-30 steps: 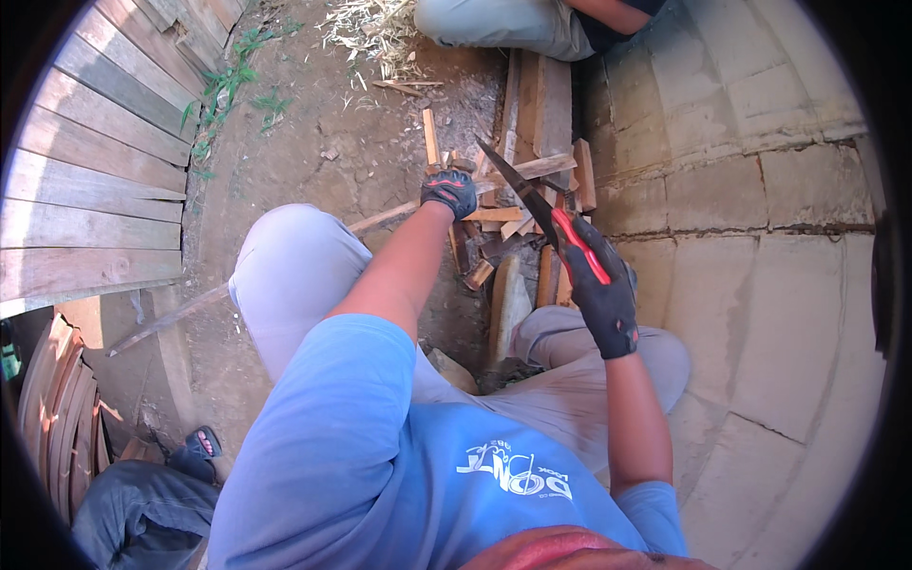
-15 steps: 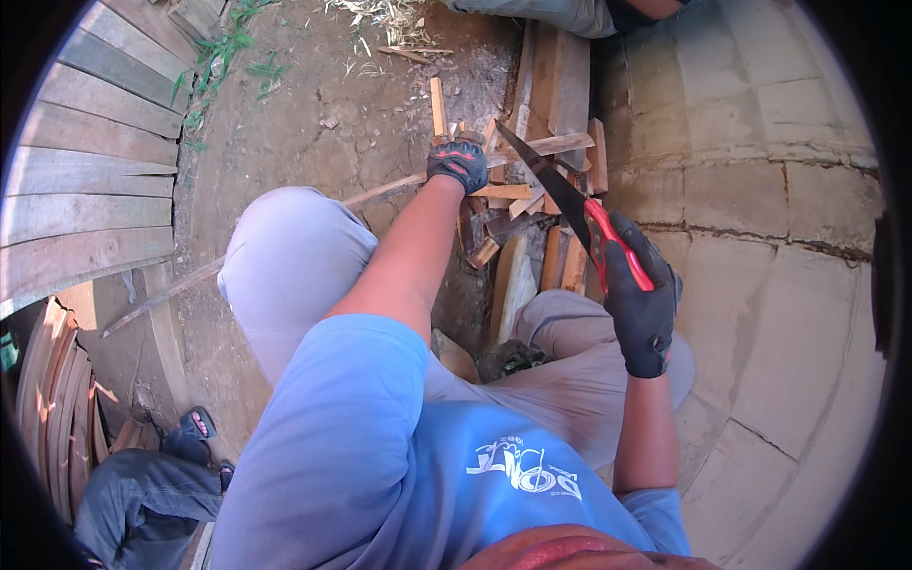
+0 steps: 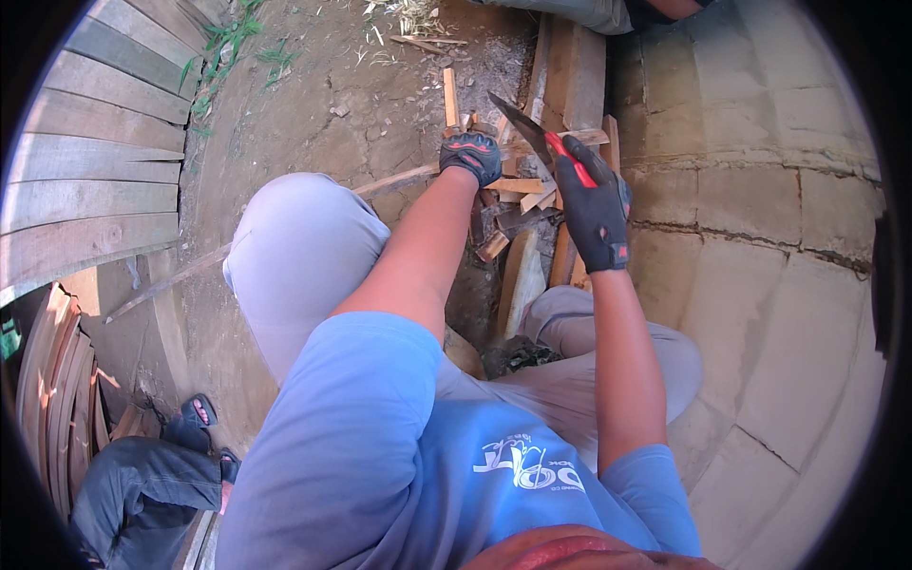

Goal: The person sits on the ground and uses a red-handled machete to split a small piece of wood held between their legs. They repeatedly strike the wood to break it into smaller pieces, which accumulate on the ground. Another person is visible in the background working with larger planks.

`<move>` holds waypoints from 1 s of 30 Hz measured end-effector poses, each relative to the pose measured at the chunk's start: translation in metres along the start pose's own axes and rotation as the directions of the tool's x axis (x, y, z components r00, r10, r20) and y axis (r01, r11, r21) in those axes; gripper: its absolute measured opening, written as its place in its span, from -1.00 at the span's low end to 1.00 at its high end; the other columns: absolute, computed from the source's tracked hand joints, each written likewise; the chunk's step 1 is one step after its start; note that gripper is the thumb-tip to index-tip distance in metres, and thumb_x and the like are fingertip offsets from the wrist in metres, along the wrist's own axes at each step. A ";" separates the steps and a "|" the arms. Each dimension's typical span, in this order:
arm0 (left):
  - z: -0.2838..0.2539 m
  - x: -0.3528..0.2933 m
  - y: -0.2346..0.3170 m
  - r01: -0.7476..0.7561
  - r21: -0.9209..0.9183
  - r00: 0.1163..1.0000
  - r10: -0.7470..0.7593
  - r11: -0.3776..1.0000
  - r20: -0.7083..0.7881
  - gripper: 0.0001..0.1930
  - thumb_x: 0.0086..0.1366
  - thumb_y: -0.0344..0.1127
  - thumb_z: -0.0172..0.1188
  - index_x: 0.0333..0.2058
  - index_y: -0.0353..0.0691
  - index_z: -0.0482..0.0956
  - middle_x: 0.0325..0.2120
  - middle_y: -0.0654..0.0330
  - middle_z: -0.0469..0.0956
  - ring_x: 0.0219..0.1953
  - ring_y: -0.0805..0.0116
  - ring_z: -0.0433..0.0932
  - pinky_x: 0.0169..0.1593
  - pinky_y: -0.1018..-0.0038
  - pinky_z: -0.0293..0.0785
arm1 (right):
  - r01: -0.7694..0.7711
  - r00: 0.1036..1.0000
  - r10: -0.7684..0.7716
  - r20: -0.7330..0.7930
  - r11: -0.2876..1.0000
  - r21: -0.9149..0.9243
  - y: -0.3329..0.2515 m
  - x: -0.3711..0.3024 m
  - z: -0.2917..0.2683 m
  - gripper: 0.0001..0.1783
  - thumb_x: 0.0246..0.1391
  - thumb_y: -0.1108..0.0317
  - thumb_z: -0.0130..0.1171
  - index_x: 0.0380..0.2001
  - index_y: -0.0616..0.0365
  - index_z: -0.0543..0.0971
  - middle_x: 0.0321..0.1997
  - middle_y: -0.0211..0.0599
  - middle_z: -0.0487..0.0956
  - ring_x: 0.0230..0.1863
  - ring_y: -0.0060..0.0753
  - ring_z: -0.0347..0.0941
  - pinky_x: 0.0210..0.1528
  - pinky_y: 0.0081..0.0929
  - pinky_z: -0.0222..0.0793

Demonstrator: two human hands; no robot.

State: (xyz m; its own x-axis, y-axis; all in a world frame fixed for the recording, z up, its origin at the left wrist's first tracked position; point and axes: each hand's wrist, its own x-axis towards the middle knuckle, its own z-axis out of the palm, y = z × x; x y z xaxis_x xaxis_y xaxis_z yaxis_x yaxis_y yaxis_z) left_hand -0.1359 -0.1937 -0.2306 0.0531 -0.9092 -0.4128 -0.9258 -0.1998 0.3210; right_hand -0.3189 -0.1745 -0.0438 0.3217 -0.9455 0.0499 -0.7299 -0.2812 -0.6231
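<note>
My left hand (image 3: 470, 159), in a black glove with red trim, is closed over a long thin wooden strip (image 3: 404, 179). The strip runs slantwise from the lower left to the wood pile; my fingertips are hidden. In my gloved right hand (image 3: 597, 209) is a handsaw (image 3: 521, 122), gripped by its red handle. Its dark blade slants up and left, crossing above the strip just right of my left hand. Whether the teeth touch the wood I cannot tell. A short pale wood piece (image 3: 450, 98) stands out beyond my left hand.
Offcuts (image 3: 538, 197) lie heaped beneath the saw, beside thick timber beams (image 3: 581, 81). A concrete block surface (image 3: 722, 275) fills the right side. Grey planks (image 3: 104, 157) edge the left. Another person's legs (image 3: 142, 499) are at lower left; someone's trouser leg (image 3: 584, 11) shows at the top.
My right hand has moved forward and left, pushing the saw farther across the strip beside my left hand. My left hand keeps its hold on the strip.
</note>
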 end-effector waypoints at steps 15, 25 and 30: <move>0.000 -0.011 0.011 0.080 -0.022 0.993 -0.082 0.997 -0.084 -0.60 0.34 -0.17 0.09 0.02 -0.13 0.76 0.08 0.03 0.73 0.12 0.10 0.72 0.25 0.08 0.53 | -0.083 0.997 0.083 -0.001 0.996 0.021 0.006 0.018 0.013 -0.54 0.31 0.05 0.24 0.09 0.12 0.74 0.06 0.03 0.75 0.14 0.01 0.68 0.22 -0.19 0.52; 0.016 0.001 0.010 0.044 -0.008 0.978 -0.045 0.999 -0.203 -0.63 0.42 -0.26 0.00 0.00 -0.14 0.76 0.00 0.05 0.75 0.04 0.10 0.75 0.15 0.04 0.58 | -0.015 0.997 0.024 -0.074 0.992 0.125 0.005 0.004 0.015 -0.58 0.35 0.14 0.24 0.10 0.18 0.72 0.06 0.03 0.75 0.13 -0.04 0.68 0.22 -0.23 0.52; 0.012 0.003 0.006 0.006 0.044 0.982 0.003 0.999 -0.189 -0.59 0.43 -0.15 0.03 0.09 -0.13 0.72 0.07 0.03 0.72 0.09 0.08 0.73 0.16 0.02 0.58 | 0.013 1.000 -0.012 -0.003 0.985 0.170 0.030 0.003 0.007 -0.56 0.36 0.16 0.25 0.16 0.18 0.69 0.12 -0.01 0.73 0.17 -0.08 0.67 0.24 -0.25 0.52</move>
State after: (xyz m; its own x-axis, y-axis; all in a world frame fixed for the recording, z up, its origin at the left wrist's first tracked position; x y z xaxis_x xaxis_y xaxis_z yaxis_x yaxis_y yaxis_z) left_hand -0.1454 -0.1930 -0.2402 0.1201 -0.9623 -0.2439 -0.9411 -0.1886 0.2806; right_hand -0.3355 -0.1851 -0.0681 0.3288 -0.9425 0.0600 -0.6127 -0.2612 -0.7459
